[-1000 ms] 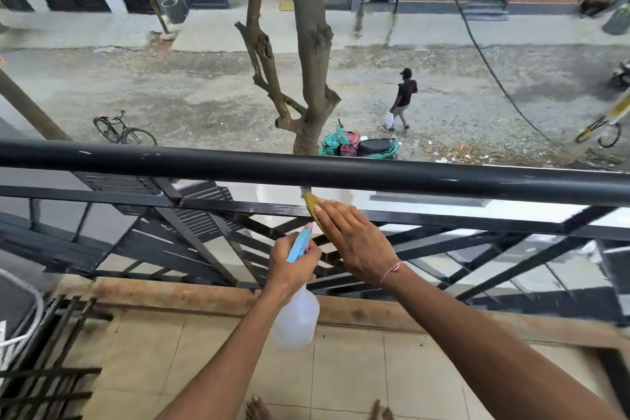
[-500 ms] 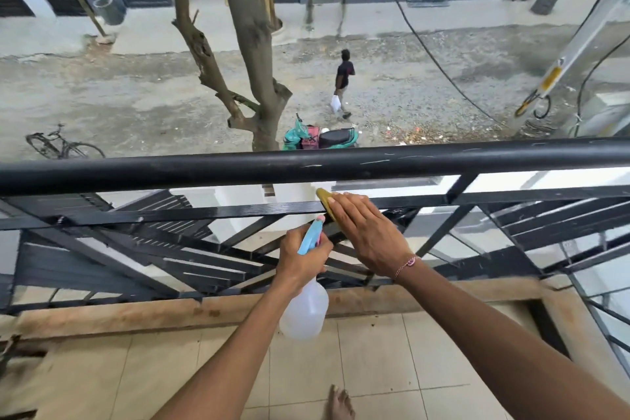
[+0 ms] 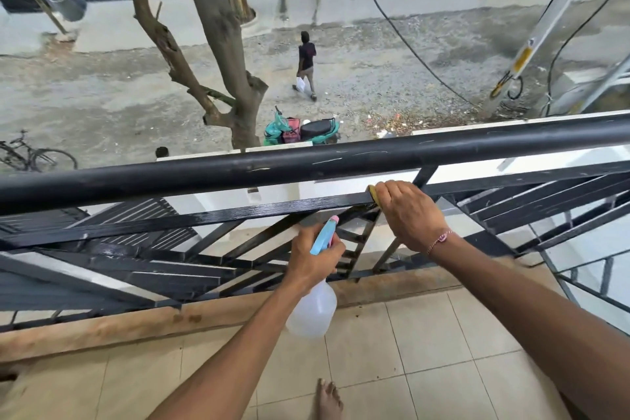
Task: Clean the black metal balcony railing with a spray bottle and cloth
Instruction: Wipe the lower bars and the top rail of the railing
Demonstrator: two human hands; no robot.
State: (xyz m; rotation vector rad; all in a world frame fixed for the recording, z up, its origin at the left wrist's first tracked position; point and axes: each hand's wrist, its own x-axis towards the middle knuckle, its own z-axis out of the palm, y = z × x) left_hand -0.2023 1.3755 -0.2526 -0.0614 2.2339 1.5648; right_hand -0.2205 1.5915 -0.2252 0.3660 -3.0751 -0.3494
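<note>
The black metal railing runs across the view, a round top rail above flat bars. My right hand grips a yellow cloth and presses it on the second flat bar, just under the top rail. To the left of the cloth that bar looks wet and shiny. My left hand holds a clear spray bottle by its blue and pink trigger head, lower and nearer to me, nozzle toward the railing bars.
The beige tiled balcony floor ends at a brown kerb under the railing. My bare foot is at the bottom edge. Below lie a street, a tree trunk, a parked scooter, a walking person and a bicycle.
My right hand slid the cloth rightward along the flat bar. My left hand with the bottle followed to the right. The view swung right and the person below walked on.
</note>
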